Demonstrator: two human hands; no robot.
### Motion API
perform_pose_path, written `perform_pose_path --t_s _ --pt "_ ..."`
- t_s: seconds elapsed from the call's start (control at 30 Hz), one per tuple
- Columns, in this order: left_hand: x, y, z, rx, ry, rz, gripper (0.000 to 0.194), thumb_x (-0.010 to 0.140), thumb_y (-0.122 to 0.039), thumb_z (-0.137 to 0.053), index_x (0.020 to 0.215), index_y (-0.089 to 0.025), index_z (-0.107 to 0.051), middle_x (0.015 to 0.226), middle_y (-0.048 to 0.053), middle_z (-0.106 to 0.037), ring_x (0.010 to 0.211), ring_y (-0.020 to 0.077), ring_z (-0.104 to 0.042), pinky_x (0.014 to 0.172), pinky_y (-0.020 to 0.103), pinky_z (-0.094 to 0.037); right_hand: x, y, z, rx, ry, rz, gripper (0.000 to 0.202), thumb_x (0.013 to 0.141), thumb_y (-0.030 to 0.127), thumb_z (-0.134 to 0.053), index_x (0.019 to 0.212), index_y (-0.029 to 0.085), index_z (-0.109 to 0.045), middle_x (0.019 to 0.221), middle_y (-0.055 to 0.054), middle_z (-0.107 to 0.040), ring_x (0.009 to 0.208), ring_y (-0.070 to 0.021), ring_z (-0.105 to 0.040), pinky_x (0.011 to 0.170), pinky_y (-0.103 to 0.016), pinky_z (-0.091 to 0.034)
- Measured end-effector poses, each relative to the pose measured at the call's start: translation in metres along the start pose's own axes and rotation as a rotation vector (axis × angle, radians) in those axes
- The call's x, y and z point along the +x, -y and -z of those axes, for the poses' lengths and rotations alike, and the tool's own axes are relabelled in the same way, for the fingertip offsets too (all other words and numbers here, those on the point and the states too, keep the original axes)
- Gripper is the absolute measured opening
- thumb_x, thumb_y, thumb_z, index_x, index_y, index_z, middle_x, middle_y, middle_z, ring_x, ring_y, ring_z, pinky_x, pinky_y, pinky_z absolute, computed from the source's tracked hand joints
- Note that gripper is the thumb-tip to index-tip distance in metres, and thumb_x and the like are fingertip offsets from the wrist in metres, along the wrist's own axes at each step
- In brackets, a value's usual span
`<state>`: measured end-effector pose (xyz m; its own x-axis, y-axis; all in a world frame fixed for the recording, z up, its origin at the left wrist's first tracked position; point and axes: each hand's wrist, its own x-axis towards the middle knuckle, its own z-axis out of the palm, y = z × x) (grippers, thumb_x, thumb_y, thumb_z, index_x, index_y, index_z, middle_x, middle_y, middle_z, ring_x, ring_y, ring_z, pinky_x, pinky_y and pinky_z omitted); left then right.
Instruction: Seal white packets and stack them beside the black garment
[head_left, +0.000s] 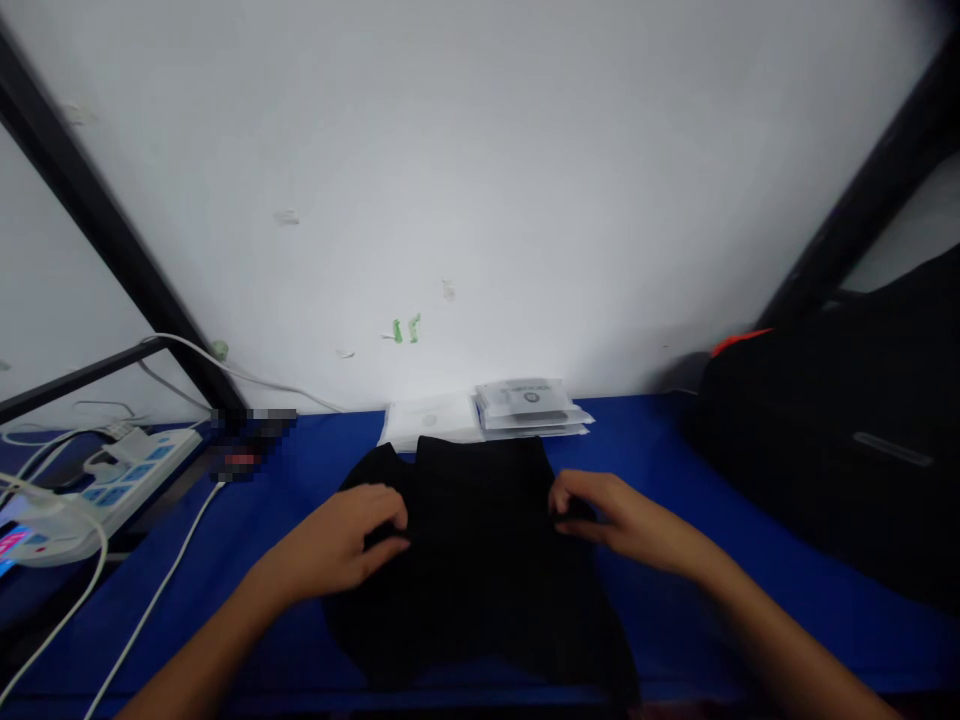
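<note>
A black cloth garment lies spread on the blue tabletop, its upper edge near the plastic packets. My left hand is at the garment's left side, fingers curled and closed on the dark fabric. At the right side, my right hand pinches the garment's edge between thumb and fingers. Folds in the cloth are hard to make out because it is so dark.
Behind the garment lie a white packet and a stack of clear packets against the wall. A power strip with white cables is on the left. A large black item fills the right side.
</note>
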<state>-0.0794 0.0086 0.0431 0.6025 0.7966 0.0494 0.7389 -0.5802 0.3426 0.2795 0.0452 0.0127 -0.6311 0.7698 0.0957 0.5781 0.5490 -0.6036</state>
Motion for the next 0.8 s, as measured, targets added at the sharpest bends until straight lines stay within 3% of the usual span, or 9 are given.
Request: perform_pose_path --t_s 0.13,0.2,0.27,0.37,0.47,0.53,0.63,0.8 --pt "-0.027 -0.026 0.004 -0.121 0.305 0.037 0.015 0.077 -0.022 -0.070 0.090 -0.023 -0.062 0.084 -0.003 -0.067 0.076 0.0157 -0.062 0.068 0.024 -0.044 -0.035 0.012 -0.001 0.143 0.261 0.073 0.012 0.079 0.017 -0.069 0.090 0.021 -0.067 0.092 -0.001 -0.069 0.088 -0.0178 -0.064 0.080 -0.030 -0.048" --pt "-0.031 -0.029 0.000 -0.206 0.376 0.103 0.026 0.074 -0.025 -0.075 0.097 -0.024 -0.064 0.083 -0.004 -0.069 0.075 0.0155 -0.065 0.064 0.022 -0.046 -0.040 0.014 -0.003 0.170 0.328 0.091 0.014 0.080 0.026 -0.072 0.094 0.023 -0.070 0.093 -0.002 -0.070 0.088 -0.0184 -0.065 0.079 -0.030 -0.049" --pt "-0.028 -0.026 -0.006 -0.245 0.313 0.130 0.025 0.078 -0.029 -0.072 0.101 -0.025 -0.063 0.080 -0.004 -0.069 0.073 0.0152 -0.065 0.062 0.021 -0.047 -0.033 0.011 0.000 0.183 0.270 0.088 0.014 0.087 0.035 -0.066 0.093 0.023 -0.070 0.090 -0.002 -0.071 0.083 -0.0177 -0.066 0.076 -0.030 -0.051" --pt "-0.017 -0.018 -0.017 -0.208 0.046 0.115 0.014 0.089 -0.033 -0.060 0.099 -0.023 -0.062 0.082 -0.002 -0.067 0.073 0.0152 -0.065 0.066 0.024 -0.050 0.000 -0.005 0.015 0.067 0.035 0.054 0.022 0.096 0.037 -0.051 0.092 0.022 -0.067 0.089 -0.003 -0.070 0.082 -0.0187 -0.066 0.076 -0.033 -0.053" --pt "-0.009 -0.010 -0.033 -0.079 -0.105 0.069 0.032 0.089 -0.040 -0.061 0.116 -0.023 -0.059 0.112 0.008 -0.066 0.099 0.0225 -0.065 0.085 0.036 -0.053 0.046 -0.037 0.030 -0.350 -0.223 0.042 0.026 0.092 0.024 -0.050 0.116 0.022 -0.062 0.118 -0.009 -0.066 0.109 -0.0240 -0.061 0.092 -0.041 -0.050" --pt "-0.008 -0.006 -0.044 0.047 -0.082 0.042 0.060 0.083 -0.051 -0.067 0.135 -0.024 -0.051 0.138 0.015 -0.054 0.125 0.0328 -0.053 0.102 0.050 -0.045 0.073 -0.061 0.033 -0.598 -0.248 -0.034 0.050 0.081 0.011 -0.056 0.130 0.017 -0.054 0.135 -0.015 -0.056 0.125 -0.0286 -0.051 0.102 -0.045 -0.044" --pt "-0.012 0.000 -0.056 0.148 0.008 0.066 0.089 0.077 -0.069 -0.063 0.149 -0.025 -0.035 0.155 0.018 -0.032 0.142 0.0404 -0.030 0.111 0.062 -0.028 0.099 -0.086 0.030 -0.682 -0.266 -0.096 0.053 0.077 0.004 -0.054 0.130 0.011 -0.053 0.132 -0.020 -0.057 0.120 -0.0307 -0.055 0.100 -0.045 -0.045" --pt "-0.017 0.001 -0.062 0.142 0.070 0.112 0.095 0.078 -0.076 -0.055 0.153 -0.026 -0.025 0.159 0.016 -0.019 0.146 0.0394 -0.019 0.114 0.063 -0.022 0.109 -0.085 0.028 -0.774 -0.343 -0.143 0.037 0.084 0.008 -0.050 0.120 0.011 -0.059 0.112 -0.020 -0.066 0.107 -0.0329 -0.059 0.084 -0.042 -0.050"
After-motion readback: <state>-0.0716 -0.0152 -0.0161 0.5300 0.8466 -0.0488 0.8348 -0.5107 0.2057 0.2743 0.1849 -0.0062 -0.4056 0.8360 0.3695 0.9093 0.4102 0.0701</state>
